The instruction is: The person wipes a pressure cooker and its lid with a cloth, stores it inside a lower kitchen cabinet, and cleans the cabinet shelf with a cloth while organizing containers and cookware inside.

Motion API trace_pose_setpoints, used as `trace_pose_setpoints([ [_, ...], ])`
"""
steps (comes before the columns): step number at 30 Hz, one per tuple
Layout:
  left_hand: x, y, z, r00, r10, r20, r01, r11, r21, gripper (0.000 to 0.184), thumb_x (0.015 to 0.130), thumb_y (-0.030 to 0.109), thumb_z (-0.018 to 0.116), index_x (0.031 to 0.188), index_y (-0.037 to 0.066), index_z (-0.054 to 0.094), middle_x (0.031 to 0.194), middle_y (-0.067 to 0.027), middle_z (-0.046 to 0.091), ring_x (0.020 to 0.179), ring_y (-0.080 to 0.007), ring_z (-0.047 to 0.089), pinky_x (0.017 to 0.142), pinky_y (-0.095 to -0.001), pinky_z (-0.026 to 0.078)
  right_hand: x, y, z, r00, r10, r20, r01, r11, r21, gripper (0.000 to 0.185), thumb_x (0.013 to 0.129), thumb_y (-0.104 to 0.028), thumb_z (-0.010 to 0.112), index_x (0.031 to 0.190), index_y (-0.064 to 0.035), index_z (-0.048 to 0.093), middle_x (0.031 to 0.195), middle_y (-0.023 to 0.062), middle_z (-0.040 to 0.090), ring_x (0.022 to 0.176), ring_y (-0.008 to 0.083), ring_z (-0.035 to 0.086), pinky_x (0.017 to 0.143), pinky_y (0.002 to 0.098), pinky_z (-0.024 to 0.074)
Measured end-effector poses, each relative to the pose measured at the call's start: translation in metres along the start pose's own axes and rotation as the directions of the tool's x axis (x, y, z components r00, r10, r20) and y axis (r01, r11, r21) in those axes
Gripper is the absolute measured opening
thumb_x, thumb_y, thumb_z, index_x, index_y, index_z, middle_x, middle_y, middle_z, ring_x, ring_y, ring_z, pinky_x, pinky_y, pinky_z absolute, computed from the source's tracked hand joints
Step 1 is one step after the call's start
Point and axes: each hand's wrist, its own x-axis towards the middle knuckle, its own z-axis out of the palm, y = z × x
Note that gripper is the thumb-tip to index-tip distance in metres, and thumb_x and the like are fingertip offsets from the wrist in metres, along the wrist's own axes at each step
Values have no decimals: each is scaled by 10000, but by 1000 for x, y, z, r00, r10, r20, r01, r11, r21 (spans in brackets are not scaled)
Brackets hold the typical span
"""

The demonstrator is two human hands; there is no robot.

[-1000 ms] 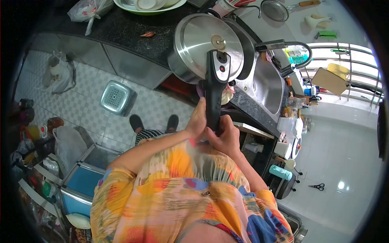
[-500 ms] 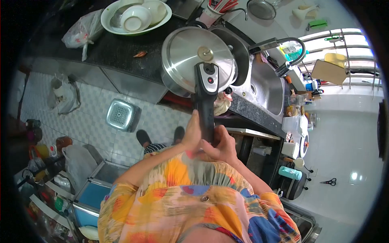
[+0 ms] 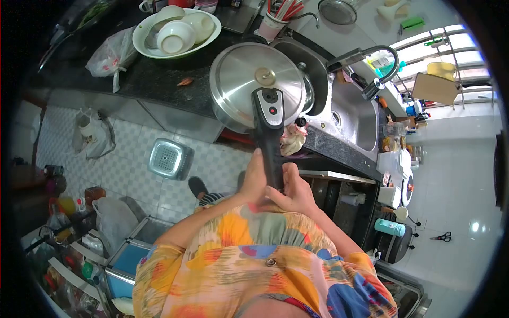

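Note:
A steel pressure cooker with its lid on stands at the counter's edge beside the sink. Its long black handle points toward my body. From the left side, my left hand is closed on the handle. On the other side my right hand grips the handle near its end, thumb across it. A pale cloth or bag lies just right of the handle, under a small black knob.
A double sink with a tap is at the right. A white bowl of dishes and a plastic bag sit on the dark counter. A metal stool stands on the tiled floor.
The view has shifted, so more of the counter and the dish bowl shows. Both my hands stay on the handle, and the cooker sits slightly lower and further left in view.

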Motion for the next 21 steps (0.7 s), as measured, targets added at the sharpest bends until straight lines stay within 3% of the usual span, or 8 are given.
trace_pose_setpoints([
  [1,-1,1,0,1000,4,-7,-4,1000,14,481,1011,457,270,1031,61,544,850,-59,589,739,-159,594,679,-290,500,0,-1,-2,999,28,42,-27,999,-25,556,736,-348,752,1090,-26,468,676,28,469,565,146,463,529,277,401],
  [4,-5,8,3,1000,3,-26,-3,1000,6,444,1025,376,248,1044,48,547,930,-79,603,830,-165,602,738,-307,494,8,-1,-3,987,-154,-53,145,978,-147,680,756,-359,750,1226,10,424,1020,191,566,900,330,602,762,382,486],
  [7,-7,16,8,998,-32,-58,27,997,-74,452,1019,387,272,1075,41,558,986,-84,600,879,-165,600,767,-304,488,25,21,18,945,-321,-61,325,943,71,748,795,-279,740,1355,16,341,1257,204,467,1141,305,508,950,354,410],
  [8,-8,18,10,995,-58,-87,50,995,-91,458,1017,394,279,1091,39,560,1005,-86,598,894,-164,597,778,-305,485,26,19,25,986,-168,20,141,880,454,776,803,-186,743,1397,17,286,1312,179,449,1219,242,446,1034,336,339],
  [11,-5,12,4,994,-95,-63,86,987,-136,482,1005,436,299,1153,53,553,1048,-86,596,934,-161,597,810,-310,483,28,8,23,983,-168,75,109,860,498,779,823,-108,713,1433,-7,238,1257,92,471,1123,153,469,973,293,385],
  [14,-2,12,-3,973,-224,59,232,927,-294,537,992,511,297,1230,86,524,1091,-70,589,987,-164,591,870,-311,473,26,4,15,979,-98,177,-5,864,503,825,798,-62,725,1444,-17,215,1242,95,480,1102,151,491,941,290,419],
  [18,-3,24,-3,942,-287,175,334,853,-400,589,987,550,274,1305,102,486,1158,-66,583,1060,-176,583,925,-318,463,28,3,15,980,-155,125,99,923,373,857,751,-13,720,1445,-19,217,1217,100,504,1084,151,514,904,283,447],
  [21,1,27,-2,939,-291,185,339,879,-335,599,994,542,248,1316,92,476,1154,-73,583,1055,-176,583,919,-320,467,26,7,16,982,-165,88,130,941,312,863,714,12,704,1435,-12,231,1204,109,518,1083,151,522,899,284,449],
])
